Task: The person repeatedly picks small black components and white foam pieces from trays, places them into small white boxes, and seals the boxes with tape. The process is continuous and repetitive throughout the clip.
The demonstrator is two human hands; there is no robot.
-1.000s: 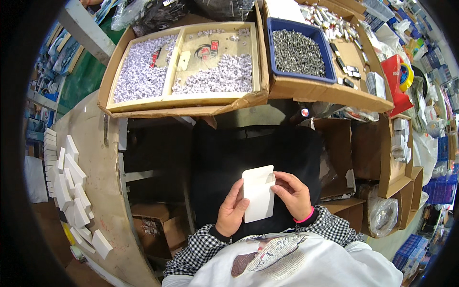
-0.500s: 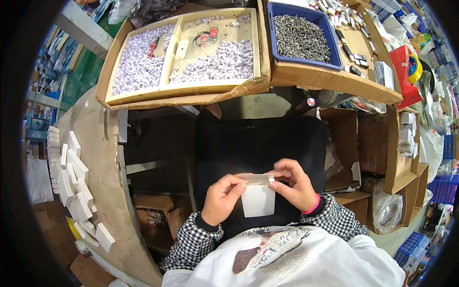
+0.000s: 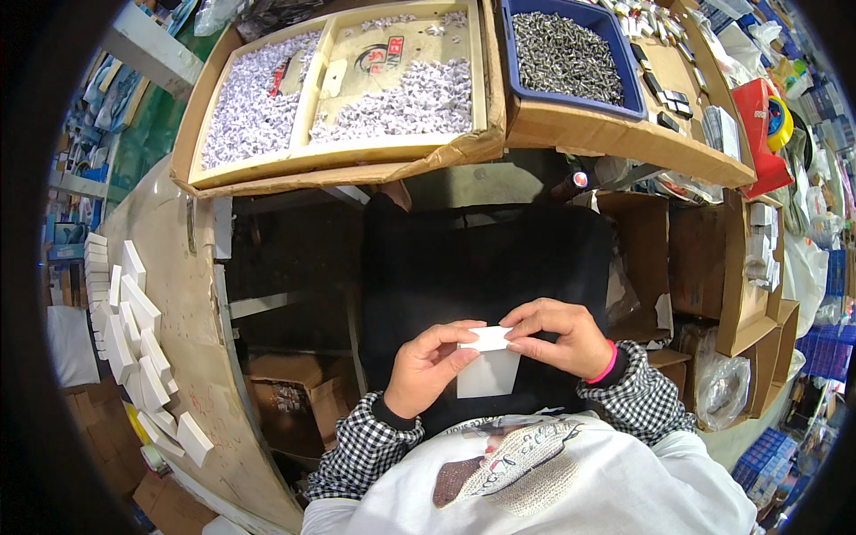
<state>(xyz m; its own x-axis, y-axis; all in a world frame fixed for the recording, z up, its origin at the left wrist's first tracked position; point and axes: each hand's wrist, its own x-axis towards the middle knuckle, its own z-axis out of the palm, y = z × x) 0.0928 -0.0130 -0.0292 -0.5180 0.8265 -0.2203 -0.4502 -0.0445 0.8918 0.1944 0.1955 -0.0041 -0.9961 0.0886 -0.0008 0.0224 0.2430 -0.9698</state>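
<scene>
Over my lap a small white cardboard box is held upright, its top end facing up and looking closed. My left hand grips the box's upper left corner, thumb on the near side and fingers along the top edge. At the upper right corner, my right hand pinches the box between thumb and fingers. What the box contains is hidden.
Ahead are a divided wooden tray of small white pieces and a blue bin of small metal parts. White boxes lie on the left bench. Cardboard cartons and a red tape dispenser are right.
The raised flap at the top of the box has been folded down. My right fingers have come down onto the top edge, and the view has shifted slightly.
</scene>
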